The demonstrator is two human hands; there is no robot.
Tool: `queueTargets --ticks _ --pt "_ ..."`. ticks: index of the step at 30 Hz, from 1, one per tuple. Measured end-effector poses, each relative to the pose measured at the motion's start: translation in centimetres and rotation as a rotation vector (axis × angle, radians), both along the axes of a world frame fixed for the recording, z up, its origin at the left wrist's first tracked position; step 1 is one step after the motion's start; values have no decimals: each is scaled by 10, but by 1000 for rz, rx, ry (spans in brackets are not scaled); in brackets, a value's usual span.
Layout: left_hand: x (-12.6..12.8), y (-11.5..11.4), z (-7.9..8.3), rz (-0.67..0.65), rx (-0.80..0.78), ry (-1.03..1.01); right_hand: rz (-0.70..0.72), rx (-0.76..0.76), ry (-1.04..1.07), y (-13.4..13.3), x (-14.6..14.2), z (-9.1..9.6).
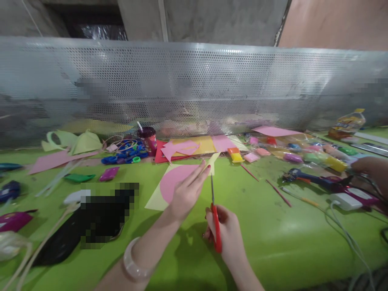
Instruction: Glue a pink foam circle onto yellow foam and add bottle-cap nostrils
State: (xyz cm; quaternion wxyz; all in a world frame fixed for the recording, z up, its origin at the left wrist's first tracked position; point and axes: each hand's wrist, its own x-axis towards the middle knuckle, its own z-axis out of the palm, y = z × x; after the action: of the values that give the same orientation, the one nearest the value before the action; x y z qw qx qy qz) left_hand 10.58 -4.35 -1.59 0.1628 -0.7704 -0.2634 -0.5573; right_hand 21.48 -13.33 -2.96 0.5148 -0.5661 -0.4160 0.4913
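My right hand [226, 230] is closed around the handles of red scissors [216, 226], whose blades point away from me beside the paper. With fingers together, my left hand [189, 192] grips a raised piece of pale yellow paper [214, 161]. Under and beside that hand lies a pale yellow sheet [155, 198] bearing a large pink circle [169, 182], partly covered by the hand. The scissor tips are close to the paper's right corner; whether they touch it I cannot tell. A pale bangle [133, 260] circles my left wrist.
Pink paper scraps [182, 148], small clay packets [235, 154] and a lidded cup [148, 139] line the back, before a perforated metal panel [194, 89]. A dark case [60, 238] lies left. At right are a glue gun [318, 180], cables and another person's hand [370, 171].
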Motion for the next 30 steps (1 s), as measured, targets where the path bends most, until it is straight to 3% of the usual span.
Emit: queueTargets --ticks 30 --pt "3 -3 4 -8 10 -39 26 -24 4 -2 2 8"
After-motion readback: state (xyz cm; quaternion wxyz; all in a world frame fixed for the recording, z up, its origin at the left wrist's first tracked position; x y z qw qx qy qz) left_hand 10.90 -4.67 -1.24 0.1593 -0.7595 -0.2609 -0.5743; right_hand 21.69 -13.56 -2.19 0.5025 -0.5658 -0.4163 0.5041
